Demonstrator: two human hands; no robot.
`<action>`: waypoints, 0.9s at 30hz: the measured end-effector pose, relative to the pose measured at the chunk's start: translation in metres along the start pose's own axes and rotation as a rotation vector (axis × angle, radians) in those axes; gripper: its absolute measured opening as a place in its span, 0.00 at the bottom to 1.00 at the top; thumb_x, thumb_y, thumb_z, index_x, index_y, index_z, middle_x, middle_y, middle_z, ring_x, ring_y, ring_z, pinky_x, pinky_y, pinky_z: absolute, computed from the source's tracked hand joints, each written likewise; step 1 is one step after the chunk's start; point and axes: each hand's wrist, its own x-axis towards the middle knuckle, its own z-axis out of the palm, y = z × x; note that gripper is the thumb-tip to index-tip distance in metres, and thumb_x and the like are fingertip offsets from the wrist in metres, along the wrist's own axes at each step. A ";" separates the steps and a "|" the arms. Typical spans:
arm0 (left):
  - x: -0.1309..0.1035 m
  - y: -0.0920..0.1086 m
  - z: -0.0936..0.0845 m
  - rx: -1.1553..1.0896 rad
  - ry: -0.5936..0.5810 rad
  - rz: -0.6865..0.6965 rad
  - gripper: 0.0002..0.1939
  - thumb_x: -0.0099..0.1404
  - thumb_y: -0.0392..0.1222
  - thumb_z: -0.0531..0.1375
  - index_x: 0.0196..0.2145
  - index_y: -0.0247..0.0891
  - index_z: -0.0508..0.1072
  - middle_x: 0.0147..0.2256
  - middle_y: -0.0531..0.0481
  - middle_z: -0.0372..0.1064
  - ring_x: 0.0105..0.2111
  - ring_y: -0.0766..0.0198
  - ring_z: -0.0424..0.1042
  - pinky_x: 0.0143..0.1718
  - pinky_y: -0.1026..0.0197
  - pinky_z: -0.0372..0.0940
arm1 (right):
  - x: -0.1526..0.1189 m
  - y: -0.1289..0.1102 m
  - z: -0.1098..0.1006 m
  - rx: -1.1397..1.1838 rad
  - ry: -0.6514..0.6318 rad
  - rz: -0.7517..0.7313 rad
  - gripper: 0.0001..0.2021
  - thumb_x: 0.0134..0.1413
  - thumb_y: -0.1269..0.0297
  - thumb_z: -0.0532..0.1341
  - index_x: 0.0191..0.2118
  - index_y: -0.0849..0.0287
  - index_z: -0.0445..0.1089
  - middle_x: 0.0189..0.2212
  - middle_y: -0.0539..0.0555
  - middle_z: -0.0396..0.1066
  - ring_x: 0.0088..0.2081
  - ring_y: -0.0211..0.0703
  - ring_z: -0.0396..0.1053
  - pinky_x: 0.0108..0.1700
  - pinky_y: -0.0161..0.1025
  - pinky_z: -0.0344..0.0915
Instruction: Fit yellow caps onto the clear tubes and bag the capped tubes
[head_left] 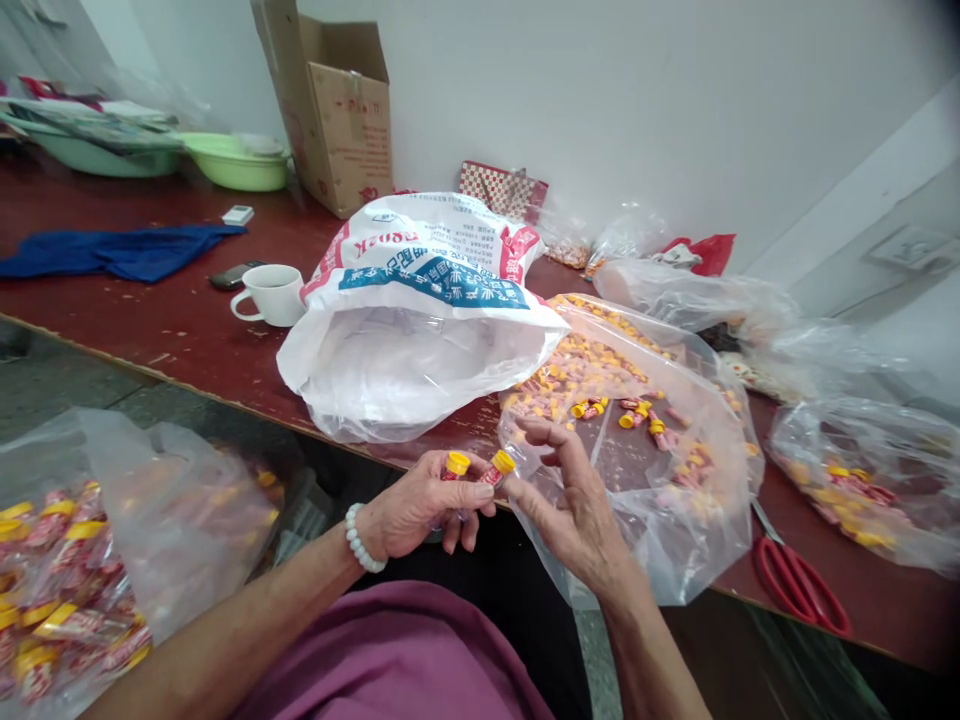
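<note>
Two small clear tubes with yellow caps and red-and-white labels, one the left tube (456, 465) and one the right tube (497, 467), are held upright or tilted in my left hand (431, 505), which wears a pale bead bracelet (363, 540). Close to the right tube, my right hand (574, 500) has its fingers apart and holds nothing. Beyond it lies a clear plastic bag (675, 530) with many yellow-capped pieces, some loose at its mouth. A large white printed sack (420, 260) lies with its mouth facing me.
Red scissors (799, 585) rest at the right table edge, near another clear bag (870, 490). A white mug (274, 295), blue cloth (127, 252), cardboard box (349, 130) and green basin (238, 162) stand left. A full bag (82, 560) is at lower left.
</note>
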 end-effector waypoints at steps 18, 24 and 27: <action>-0.014 -0.008 -0.003 -0.257 0.139 0.016 0.11 0.59 0.45 0.62 0.27 0.32 0.70 0.23 0.51 0.65 0.22 0.70 0.64 0.24 0.68 0.59 | 0.001 -0.007 0.047 0.045 -0.061 -0.203 0.32 0.33 0.54 0.72 0.47 0.55 0.61 0.45 0.58 0.65 0.48 0.51 0.64 0.47 0.46 0.64; -0.104 0.032 -0.059 -0.018 0.839 0.300 0.20 0.54 0.44 0.64 0.46 0.43 0.69 0.24 0.55 0.67 0.20 0.67 0.67 0.22 0.65 0.63 | 0.014 0.042 -0.015 0.121 0.206 0.179 0.23 0.51 0.50 0.61 0.51 0.53 0.61 0.49 0.59 0.67 0.41 0.46 0.69 0.41 0.46 0.66; -0.161 0.041 -0.118 0.193 1.243 0.434 0.23 0.51 0.43 0.65 0.46 0.42 0.69 0.24 0.57 0.66 0.20 0.68 0.66 0.23 0.64 0.65 | 0.018 0.106 -0.048 -0.215 0.402 0.529 0.13 0.49 0.51 0.58 0.35 0.54 0.68 0.33 0.58 0.72 0.31 0.48 0.69 0.34 0.46 0.62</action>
